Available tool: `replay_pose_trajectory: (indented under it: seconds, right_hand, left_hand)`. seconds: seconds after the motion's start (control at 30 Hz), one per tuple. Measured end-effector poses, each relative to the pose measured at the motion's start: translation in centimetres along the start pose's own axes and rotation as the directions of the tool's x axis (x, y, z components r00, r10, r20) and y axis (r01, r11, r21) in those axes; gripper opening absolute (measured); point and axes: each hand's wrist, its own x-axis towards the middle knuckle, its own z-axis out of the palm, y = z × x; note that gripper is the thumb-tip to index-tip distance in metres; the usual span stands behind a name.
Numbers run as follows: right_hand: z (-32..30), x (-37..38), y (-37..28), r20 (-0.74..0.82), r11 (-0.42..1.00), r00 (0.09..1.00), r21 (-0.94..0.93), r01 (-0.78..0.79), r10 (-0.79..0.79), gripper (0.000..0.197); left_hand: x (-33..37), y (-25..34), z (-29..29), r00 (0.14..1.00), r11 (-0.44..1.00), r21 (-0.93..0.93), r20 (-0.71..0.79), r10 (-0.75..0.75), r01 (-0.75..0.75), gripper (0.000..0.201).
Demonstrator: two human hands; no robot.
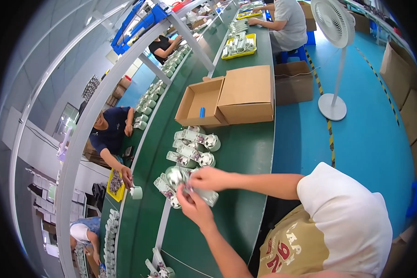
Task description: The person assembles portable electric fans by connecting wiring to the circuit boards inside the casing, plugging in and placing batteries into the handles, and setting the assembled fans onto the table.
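My right hand (212,179) and my left hand (197,211) are closed together on a pale, half-assembled handheld appliance over the green conveyor. Its shiny round head (175,176) lies just beyond my fingers, and its pale green handle (211,198) sticks out between my hands. What my fingertips pinch is small and partly hidden. Right behind my hands lies another open appliance body (162,186). Farther along, several more pale green bodies (192,150) with round heads, flat handles and exposed wires lie in a row.
An open cardboard box (194,104) with a small blue object stands beside a closed carton (245,95). Across the conveyor, a person's hand (126,177) holds a pale cup-shaped part (135,192). More parts (158,266) lie at the lower edge. A white fan (332,106) stands at right.
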Motion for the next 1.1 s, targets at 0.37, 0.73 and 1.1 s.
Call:
replay_pose_trajectory:
  seconds: [0.37, 0.73, 1.1]
  right_hand:
    - [8.9, -9.7, 2.2, 0.447, 0.967, 0.888, -0.159, 0.199, -0.109, 0.034]
    - [3.0, -10.6, 5.1, 0.033, 0.93, 0.974, -0.29, 0.225, -0.225, 0.018]
    - [-0.3, -8.7, 6.6, 0.137, 0.637, 0.99, -0.761, 0.12, -0.023, 0.012]
  left_hand:
    - [-15.3, -5.0, -4.1, 0.922, 0.953, 0.155, -0.331, -0.2, 0.262, 0.034]
    - [-21.5, -5.3, -6.6, 0.848, 0.928, 0.347, -0.526, 0.073, 0.136, 0.016]
    - [-22.8, -4.7, -4.6, 0.962, 0.867, 0.472, -0.125, 0.244, -0.158, 0.009]
